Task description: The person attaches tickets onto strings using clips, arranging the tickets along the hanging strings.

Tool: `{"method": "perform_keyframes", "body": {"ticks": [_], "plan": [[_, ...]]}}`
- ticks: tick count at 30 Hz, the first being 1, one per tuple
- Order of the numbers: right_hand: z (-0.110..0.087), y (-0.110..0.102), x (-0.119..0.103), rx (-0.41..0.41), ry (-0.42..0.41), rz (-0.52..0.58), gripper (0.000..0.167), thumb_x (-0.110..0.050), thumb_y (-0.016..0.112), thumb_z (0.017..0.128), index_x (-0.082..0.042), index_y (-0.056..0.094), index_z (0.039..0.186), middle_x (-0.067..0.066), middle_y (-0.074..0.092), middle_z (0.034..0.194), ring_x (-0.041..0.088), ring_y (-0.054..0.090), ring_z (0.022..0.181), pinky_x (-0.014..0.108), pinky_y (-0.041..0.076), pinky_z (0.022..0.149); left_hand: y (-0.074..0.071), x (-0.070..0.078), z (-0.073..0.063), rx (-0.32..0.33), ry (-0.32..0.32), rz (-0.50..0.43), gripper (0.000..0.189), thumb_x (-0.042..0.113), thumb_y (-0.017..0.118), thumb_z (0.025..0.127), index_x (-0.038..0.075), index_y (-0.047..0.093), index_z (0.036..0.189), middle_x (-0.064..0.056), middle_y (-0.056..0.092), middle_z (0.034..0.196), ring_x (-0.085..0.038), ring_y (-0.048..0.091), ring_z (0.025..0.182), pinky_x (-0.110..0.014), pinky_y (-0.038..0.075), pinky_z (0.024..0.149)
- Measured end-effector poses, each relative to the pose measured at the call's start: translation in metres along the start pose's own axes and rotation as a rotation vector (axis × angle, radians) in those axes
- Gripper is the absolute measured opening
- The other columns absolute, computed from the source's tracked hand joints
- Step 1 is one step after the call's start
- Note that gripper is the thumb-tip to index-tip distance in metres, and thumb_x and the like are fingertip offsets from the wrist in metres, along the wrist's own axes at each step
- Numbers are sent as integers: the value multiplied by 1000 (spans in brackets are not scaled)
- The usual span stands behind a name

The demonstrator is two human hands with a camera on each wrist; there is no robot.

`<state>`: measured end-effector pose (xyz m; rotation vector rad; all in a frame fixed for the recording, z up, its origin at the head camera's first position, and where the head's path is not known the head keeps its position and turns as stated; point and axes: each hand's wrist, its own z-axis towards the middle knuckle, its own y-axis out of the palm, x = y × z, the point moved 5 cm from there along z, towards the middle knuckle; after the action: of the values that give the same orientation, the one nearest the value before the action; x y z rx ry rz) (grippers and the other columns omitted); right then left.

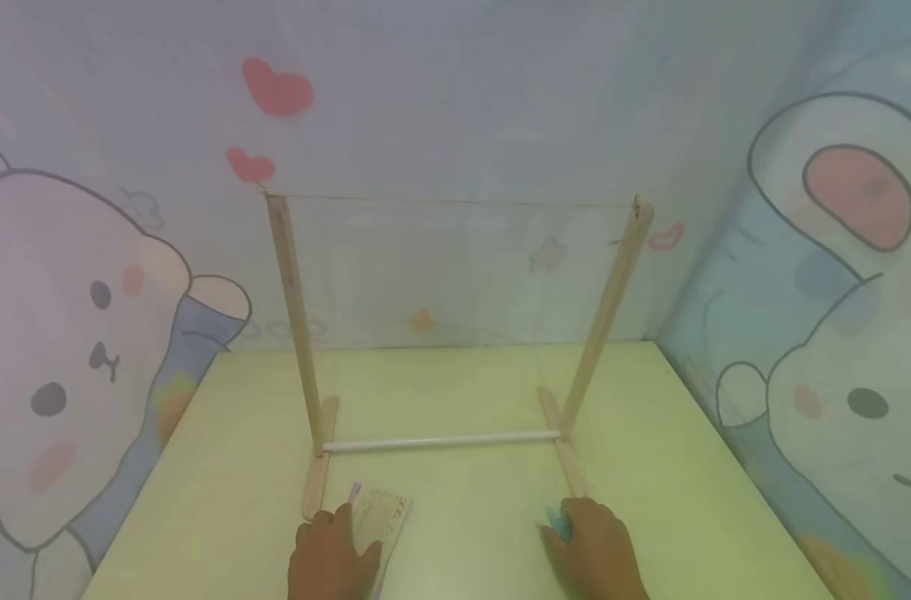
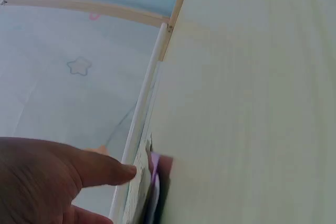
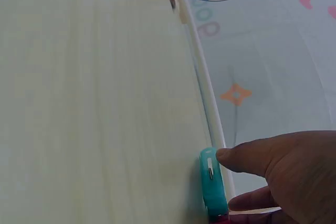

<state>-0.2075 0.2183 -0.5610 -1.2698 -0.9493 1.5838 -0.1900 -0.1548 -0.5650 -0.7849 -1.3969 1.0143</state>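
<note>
My left hand (image 1: 327,554) grips a small stack of printed papers (image 1: 381,514) that look like banknotes, beige on top with a purple edge showing. In the left wrist view the thumb lies against the papers (image 2: 154,182), which show as several loose layers. Over at the right, my right hand (image 1: 599,546) holds a teal plastic clothes peg (image 3: 212,179) between thumb and fingers. Something red peeks out under the peg at the bottom of the right wrist view. Both hands are low over the near part of the table.
Ahead of the hands stands a wooden frame with a left post (image 1: 296,325), a right post (image 1: 608,321) and flat wooden feet (image 1: 316,479). A white rod (image 1: 440,441) joins the posts low down; a thin string (image 1: 455,202) spans their tops. Cartoon-printed sheeting (image 1: 455,108) surrounds the pale table (image 1: 455,383).
</note>
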Motion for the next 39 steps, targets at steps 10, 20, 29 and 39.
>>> {"method": "perform_keyframes", "body": {"ticks": [10, 20, 29, 39], "plan": [[10, -1, -16, -17, -32, 28, 44, -36, 82, 89, -19, 48, 67, -6, 39, 60, 11, 40, 55, 28, 35, 51, 10, -5, 12, -64, -82, -79, 72, 24, 91, 76, -9, 59, 132, -20, 61, 94, -32, 61, 81, -54, 56, 70], [12, 2, -14, -49, 58, 106, 33, -27, 77, 93, -15, 57, 70, -2, 51, 64, 15, 50, 56, 30, 43, 52, 14, -15, 8, 23, -164, -284, 29, 13, 72, 94, 1, 67, 119, -14, 74, 99, -32, 71, 86, -53, 57, 77], [9, 8, -5, -77, 126, 129, 11, -19, 72, 96, -7, 74, 96, -2, 63, 81, 16, 62, 75, 40, 56, 72, 13, -17, 5, 84, -168, -389, 13, 20, 69, 99, 8, 73, 96, 5, 63, 72, -14, 56, 64, -33, 49, 62], [11, 8, -4, 1, 144, 242, 16, -14, 70, 98, -9, 75, 111, -5, 67, 88, 13, 62, 82, 37, 56, 77, 8, -12, 6, 136, -140, -407, 12, 19, 67, 101, 10, 75, 103, 7, 60, 68, -12, 54, 62, -29, 44, 59]]}}
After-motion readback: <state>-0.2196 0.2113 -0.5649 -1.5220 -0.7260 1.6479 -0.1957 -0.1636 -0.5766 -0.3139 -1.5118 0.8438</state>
